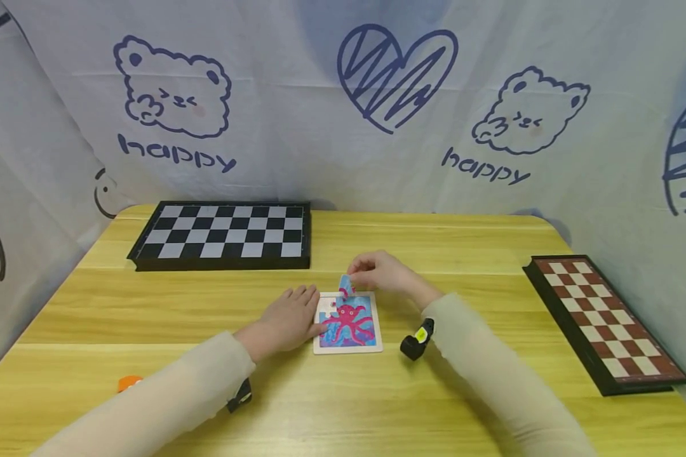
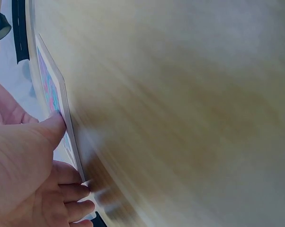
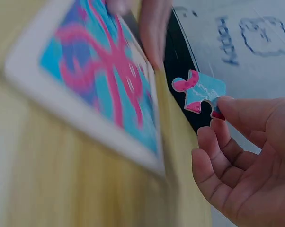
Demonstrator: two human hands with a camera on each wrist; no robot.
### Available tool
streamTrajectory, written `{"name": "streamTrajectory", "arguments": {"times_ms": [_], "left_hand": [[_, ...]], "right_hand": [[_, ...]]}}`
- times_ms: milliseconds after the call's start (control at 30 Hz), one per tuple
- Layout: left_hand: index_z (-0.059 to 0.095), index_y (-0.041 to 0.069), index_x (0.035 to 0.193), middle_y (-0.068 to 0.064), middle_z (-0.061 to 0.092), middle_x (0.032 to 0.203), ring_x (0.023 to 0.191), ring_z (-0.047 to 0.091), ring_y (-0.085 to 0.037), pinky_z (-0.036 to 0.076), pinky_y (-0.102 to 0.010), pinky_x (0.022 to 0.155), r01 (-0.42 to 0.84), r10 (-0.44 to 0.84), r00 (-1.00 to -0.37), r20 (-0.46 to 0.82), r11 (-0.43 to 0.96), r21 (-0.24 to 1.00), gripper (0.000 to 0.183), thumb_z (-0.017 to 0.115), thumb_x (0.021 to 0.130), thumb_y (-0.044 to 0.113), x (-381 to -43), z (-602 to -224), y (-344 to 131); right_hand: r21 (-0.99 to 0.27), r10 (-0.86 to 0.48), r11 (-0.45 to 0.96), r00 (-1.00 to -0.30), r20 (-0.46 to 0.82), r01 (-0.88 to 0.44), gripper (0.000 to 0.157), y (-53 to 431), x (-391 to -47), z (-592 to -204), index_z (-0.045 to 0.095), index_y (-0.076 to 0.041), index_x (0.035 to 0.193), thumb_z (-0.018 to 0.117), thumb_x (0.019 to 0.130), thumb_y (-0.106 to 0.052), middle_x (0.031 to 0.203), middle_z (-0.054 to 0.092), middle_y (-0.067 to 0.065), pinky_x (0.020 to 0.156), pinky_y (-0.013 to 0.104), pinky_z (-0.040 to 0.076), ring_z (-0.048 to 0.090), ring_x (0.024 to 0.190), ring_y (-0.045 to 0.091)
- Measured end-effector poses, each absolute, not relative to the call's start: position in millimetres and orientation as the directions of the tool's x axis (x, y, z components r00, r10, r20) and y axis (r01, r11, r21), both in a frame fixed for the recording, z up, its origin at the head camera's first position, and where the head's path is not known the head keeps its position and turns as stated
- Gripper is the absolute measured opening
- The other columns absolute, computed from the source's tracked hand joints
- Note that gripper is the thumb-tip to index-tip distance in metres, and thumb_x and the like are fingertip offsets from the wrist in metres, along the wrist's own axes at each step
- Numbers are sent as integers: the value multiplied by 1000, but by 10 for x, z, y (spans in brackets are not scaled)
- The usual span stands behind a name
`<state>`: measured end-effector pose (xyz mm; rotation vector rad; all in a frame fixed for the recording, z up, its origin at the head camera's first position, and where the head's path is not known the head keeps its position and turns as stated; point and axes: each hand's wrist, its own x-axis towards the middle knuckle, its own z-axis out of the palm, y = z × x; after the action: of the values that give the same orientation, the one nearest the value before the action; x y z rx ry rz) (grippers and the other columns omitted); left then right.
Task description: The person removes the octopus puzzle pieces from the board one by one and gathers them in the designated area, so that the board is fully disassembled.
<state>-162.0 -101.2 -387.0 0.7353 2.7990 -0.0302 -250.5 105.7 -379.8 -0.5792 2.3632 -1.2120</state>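
A square jigsaw puzzle (image 1: pixel 349 327) with a pink octopus on blue lies in a pale frame on the table. Its far left corner shows bare white backing. My right hand (image 1: pixel 380 273) pinches a blue and pink puzzle piece (image 3: pixel 199 92) between thumb and forefinger, lifted just above the puzzle's far edge. Flat beside the frame's left edge rests my left hand (image 1: pixel 286 320). Its thumb (image 2: pixel 55 125) lies over the frame's edge, and its fingers are stretched out along the side.
A black and white chessboard (image 1: pixel 225 231) lies at the back left. A brown and white chessboard (image 1: pixel 606 317) lies at the right edge. An orange object (image 1: pixel 129 383) is partly hidden by the left sleeve. Black wrist devices (image 1: pixel 417 339) hang at both wrists.
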Motion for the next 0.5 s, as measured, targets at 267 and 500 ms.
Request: {"name": "streamTrajectory", "arguments": {"times_ms": [267,500], "left_hand": [[31,-6,140,-20,28,145,133,24,-34,18,-45,108,497,492,-840,-231,867,39,69,42,96,45,-1616,-3888,-1022],[30,-6,140,-20,27,145,133,24,-34,18,-45,109,498,492,-839,-232,866,34,69,41,95,46,-1626,-3894,-1019]], "right_hand": [[-789,-456,593,-875,-164,-161,14,1552,-2692,-3813,64,-2,94,57,92,-13,78,56,8,58,28,41,46,65,17],[-774,-414,626,-881,-227,-95,14,1813,-2767,-3872,64,3,90,54,92,-7,67,49,4,53,24,36,41,59,15]]}}
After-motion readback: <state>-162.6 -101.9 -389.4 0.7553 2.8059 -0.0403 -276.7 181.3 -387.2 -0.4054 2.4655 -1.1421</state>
